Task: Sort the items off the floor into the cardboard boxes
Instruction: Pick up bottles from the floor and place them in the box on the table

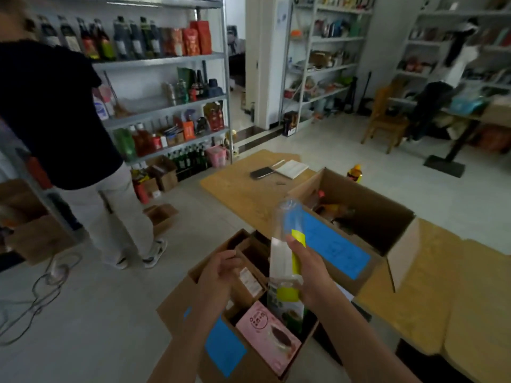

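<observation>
My right hand (pixel 312 272) grips a clear plastic bottle (pixel 284 244) with a white and yellow-green label, held upright above the near cardboard box (pixel 177 297). That box has blue paper labels and holds a pink carton (pixel 268 338), a green-and-white pack (pixel 287 305) and smaller brown boxes. My left hand (pixel 221 275) hovers over the box's left side with loosely curled fingers, holding nothing. A second, larger cardboard box (pixel 367 194) stands behind to the right, with bottles inside and a blue sheet (pixel 331 244) on its near flap.
Another person (pixel 69 134) stands at the left by metal shelves (pixel 166 111) full of bottles and packs. Flattened cardboard (pixel 249 189) on the floor carries a phone and a notebook. A yellow-capped bottle (pixel 355 172) stands behind the far box. Cables lie at left; a wooden chair (pixel 387 120) stands at right.
</observation>
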{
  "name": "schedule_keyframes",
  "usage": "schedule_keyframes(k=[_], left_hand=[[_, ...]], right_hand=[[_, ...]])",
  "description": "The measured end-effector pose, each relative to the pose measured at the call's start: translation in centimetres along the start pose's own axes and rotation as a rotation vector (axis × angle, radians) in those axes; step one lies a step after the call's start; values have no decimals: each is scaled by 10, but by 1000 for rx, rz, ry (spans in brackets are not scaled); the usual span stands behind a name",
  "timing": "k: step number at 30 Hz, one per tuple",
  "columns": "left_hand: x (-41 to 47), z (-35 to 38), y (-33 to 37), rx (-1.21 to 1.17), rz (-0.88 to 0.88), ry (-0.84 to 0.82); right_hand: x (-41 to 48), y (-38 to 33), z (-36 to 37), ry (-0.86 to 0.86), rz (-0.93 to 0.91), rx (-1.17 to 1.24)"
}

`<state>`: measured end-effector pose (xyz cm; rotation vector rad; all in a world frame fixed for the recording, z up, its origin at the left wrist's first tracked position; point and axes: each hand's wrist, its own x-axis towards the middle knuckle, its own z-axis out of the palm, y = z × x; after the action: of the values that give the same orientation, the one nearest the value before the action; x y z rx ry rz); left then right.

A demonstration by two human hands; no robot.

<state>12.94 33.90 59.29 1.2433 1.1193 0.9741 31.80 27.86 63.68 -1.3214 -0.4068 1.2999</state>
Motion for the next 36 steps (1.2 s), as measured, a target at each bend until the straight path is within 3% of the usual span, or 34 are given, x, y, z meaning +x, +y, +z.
schedule_keyframes(k=[7,12,16,18,22,27,31,36], left_hand=[[63,122,-10,178,-109,-71],[111,221,-7,331,-118,-235],[147,282,10,640,29,-336],[160,304,16,746,21,-455],[163,319,8,887,-151,-641],[158,316,-8,936,-202,-637],[156,316,-7,920,-187,-624],[153,314,-8,915,-175,-609]], right_hand=[[72,-43,-124,57,4,-10],[153,-108,-207,167,-147,-137],[213,-142,-245,120,-219,-369],[239,-147,-260,90,-281,-521],[275,-131,-288,53,-275,-977],[304,-111,-297,82,-108,-1158],[310,-104,-295,-14,109,-1425],[304,-97,-293,133,105,-1621]])
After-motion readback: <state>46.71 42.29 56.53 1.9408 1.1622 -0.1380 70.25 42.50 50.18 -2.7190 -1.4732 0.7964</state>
